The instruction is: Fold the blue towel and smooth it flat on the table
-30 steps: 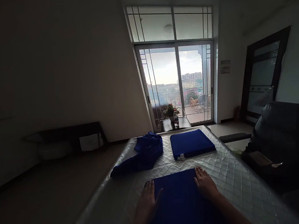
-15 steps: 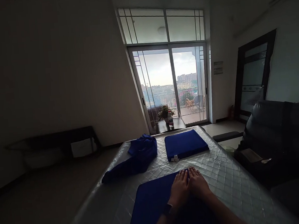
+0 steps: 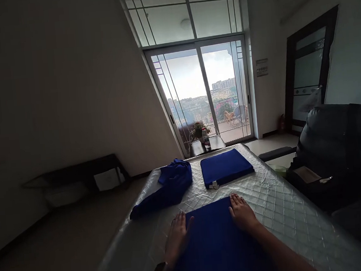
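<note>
A folded blue cloth [image 3: 213, 238] lies flat in front of me on the quilted silvery bed surface [image 3: 269, 212]. My left hand [image 3: 177, 233] rests at its far left corner, fingers stretched out, slightly blurred. At the far right corner, my right hand [image 3: 241, 211] lies flat with the fingers extended. Beyond them is a neatly folded blue stack [image 3: 226, 166] with white tags on its near edge. To its left sits a crumpled blue cloth [image 3: 174, 182], one end trailing toward the left edge of the bed.
A dark armchair [image 3: 342, 146] stands close on the right, holding a flat brownish item [image 3: 307, 174]. Past the far edge, a small table [image 3: 197, 149] bears a bottle [image 3: 205, 138] and a potted plant [image 3: 199, 128]. A low dark rack [image 3: 76, 174] is at the left wall.
My hands have moved apart from the middle of the cloth's far edge, the left one to the left corner, the right one slightly rightward. The view has tilted a little downward.
</note>
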`<action>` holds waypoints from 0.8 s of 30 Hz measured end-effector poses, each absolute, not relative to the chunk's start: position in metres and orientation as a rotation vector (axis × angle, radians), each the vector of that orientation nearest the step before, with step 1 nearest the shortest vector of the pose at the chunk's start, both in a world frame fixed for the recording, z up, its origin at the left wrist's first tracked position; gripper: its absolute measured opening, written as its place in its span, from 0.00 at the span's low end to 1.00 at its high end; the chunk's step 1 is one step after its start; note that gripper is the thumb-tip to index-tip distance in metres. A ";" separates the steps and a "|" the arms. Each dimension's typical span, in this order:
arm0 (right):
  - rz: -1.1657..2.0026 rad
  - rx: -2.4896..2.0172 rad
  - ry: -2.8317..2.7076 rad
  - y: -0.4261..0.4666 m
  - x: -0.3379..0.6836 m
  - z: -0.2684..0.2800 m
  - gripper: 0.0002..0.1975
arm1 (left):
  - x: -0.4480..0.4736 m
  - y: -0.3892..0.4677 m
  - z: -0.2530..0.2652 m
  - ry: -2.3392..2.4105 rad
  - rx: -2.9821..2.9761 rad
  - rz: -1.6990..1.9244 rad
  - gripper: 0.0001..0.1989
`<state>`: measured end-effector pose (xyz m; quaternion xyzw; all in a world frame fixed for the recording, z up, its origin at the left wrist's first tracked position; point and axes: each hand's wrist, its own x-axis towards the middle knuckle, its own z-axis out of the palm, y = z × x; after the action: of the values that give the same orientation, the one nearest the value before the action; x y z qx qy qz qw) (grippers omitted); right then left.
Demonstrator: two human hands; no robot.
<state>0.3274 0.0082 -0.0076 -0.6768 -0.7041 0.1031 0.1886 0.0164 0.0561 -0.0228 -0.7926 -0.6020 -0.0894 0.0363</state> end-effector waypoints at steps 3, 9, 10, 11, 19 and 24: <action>0.270 -1.901 -1.969 0.008 0.327 -0.008 0.34 | 0.001 0.059 -0.017 -1.958 -2.442 -0.142 0.43; 0.267 -1.920 -1.966 0.007 0.325 -0.004 0.34 | 0.063 0.066 0.018 -2.005 -2.428 -0.039 0.47; 0.267 -1.924 -1.964 0.007 0.325 -0.004 0.34 | 0.085 0.065 0.020 -1.934 -2.495 -0.089 0.46; 0.265 -1.926 -1.967 0.007 0.325 -0.005 0.33 | 0.108 0.062 0.019 -1.845 -2.588 -0.147 0.44; 0.241 -1.899 -2.065 0.012 0.331 -0.013 0.33 | 0.206 0.039 -0.018 -1.466 -2.904 -0.440 0.37; 0.285 -1.946 -2.006 0.010 0.328 -0.006 0.33 | 0.138 0.054 -0.024 -1.654 -2.744 -0.336 0.39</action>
<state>0.3276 0.0100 -0.0056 -0.6831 -0.7043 0.0999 0.1655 0.1379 0.0544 -0.0237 -0.8511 -0.5131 -0.1042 -0.0399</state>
